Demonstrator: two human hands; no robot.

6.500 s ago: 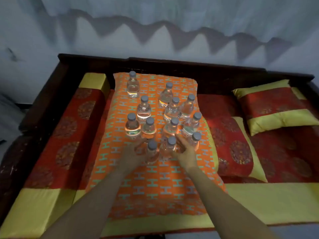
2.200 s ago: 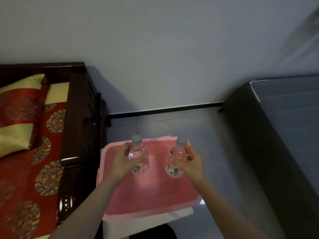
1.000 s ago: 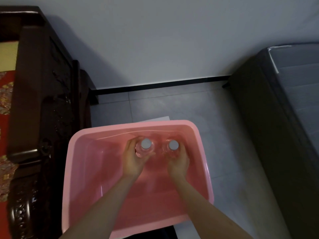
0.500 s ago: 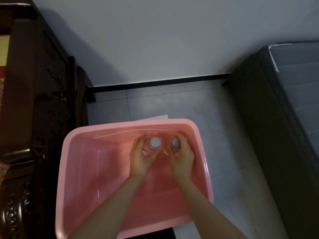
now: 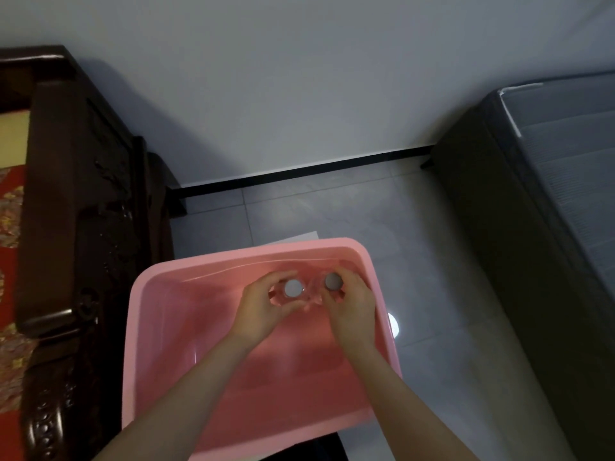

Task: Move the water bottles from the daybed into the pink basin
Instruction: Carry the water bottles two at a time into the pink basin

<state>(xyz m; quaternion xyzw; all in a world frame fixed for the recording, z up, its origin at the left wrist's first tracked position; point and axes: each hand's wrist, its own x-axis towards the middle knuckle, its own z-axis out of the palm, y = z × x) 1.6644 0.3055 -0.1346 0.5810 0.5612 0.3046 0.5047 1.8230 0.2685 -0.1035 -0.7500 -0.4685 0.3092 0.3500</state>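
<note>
I look straight down into the pink basin (image 5: 156,327) on the floor. Two clear water bottles with grey caps stand upright side by side near its far right corner. My left hand (image 5: 263,306) curls round the left bottle (image 5: 293,288), fingers wrapped about its shoulder. My right hand (image 5: 352,304) grips the right bottle (image 5: 333,281) the same way. Both bottle bodies are mostly hidden by my hands and seen from above. The rest of the basin floor shows nothing in it.
The dark carved wooden end of the daybed (image 5: 76,227) rises close on the left, with red and yellow cushion fabric (image 5: 10,207) at the edge. A dark grey covered block (image 5: 539,227) stands on the right. Grey tiled floor (image 5: 332,207) and a white wall lie beyond.
Since the earliest frame I lifted two bottles off the daybed and carried them into the basin. In the last second both hands and bottles shifted right toward the far right corner.
</note>
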